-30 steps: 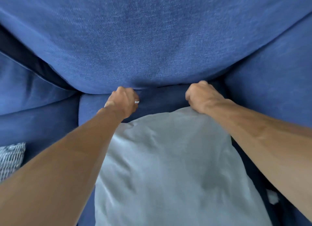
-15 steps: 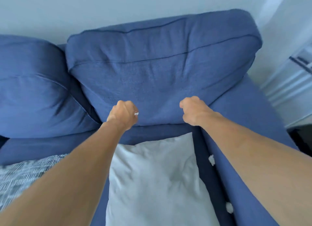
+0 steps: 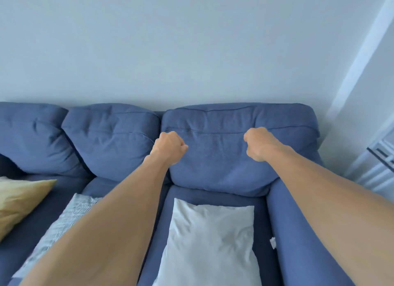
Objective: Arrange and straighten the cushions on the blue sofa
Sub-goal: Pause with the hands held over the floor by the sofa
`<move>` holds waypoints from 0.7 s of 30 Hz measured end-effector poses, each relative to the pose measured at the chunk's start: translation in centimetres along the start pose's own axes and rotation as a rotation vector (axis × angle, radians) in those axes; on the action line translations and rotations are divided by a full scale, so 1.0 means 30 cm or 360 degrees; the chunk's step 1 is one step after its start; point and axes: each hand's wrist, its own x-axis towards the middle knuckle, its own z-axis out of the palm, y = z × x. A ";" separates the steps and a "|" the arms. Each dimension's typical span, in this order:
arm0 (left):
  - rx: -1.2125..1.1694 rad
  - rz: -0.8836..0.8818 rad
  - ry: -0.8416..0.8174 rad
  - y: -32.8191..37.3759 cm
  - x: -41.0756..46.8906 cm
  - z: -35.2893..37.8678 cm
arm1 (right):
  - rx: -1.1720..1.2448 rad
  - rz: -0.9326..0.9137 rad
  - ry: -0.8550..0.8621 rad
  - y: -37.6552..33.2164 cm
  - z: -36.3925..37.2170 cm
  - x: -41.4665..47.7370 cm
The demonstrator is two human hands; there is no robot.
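Against the sofa's (image 3: 298, 232) right back corner, 2 fists, left hand (image 3: 169, 146) and right hand (image 3: 259, 143), fingers curled shut and seemingly holding nothing, press the back cushion (image 3: 219, 164) upright; the white pillow (image 3: 210, 241) lies flat on the seat.

Blue back cushion (image 3: 234, 157) upright; white cushion (image 3: 210, 241) flat on seat.

Head view, down over sofa (image 3: 298, 232)

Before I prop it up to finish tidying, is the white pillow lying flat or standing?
Lying flat. The white pillow rests face-up on the blue sofa seat, below the blue back cushion, not leaning on it.
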 end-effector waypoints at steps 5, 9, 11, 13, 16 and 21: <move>0.0026 -0.0085 0.0192 -0.002 -0.099 -0.219 | -0.0041 -0.0207 0.0138 -0.118 -0.175 -0.050; 0.0024 -0.0137 0.0364 -0.027 -0.174 -0.374 | -0.0024 -0.0340 0.0268 -0.251 -0.283 -0.100; 0.0005 -0.0190 0.0476 -0.078 -0.218 -0.462 | 0.0006 -0.0429 0.0314 -0.350 -0.329 -0.127; 0.0018 -0.0227 0.0553 -0.140 -0.253 -0.531 | 0.0025 -0.0530 0.0335 -0.444 -0.351 -0.147; 0.0036 -0.0297 0.0670 -0.264 -0.316 -0.611 | 0.0030 -0.0680 0.0344 -0.597 -0.356 -0.189; 0.0202 -0.0457 0.0778 -0.538 -0.495 -0.739 | 0.0020 -0.0895 0.0325 -0.889 -0.307 -0.298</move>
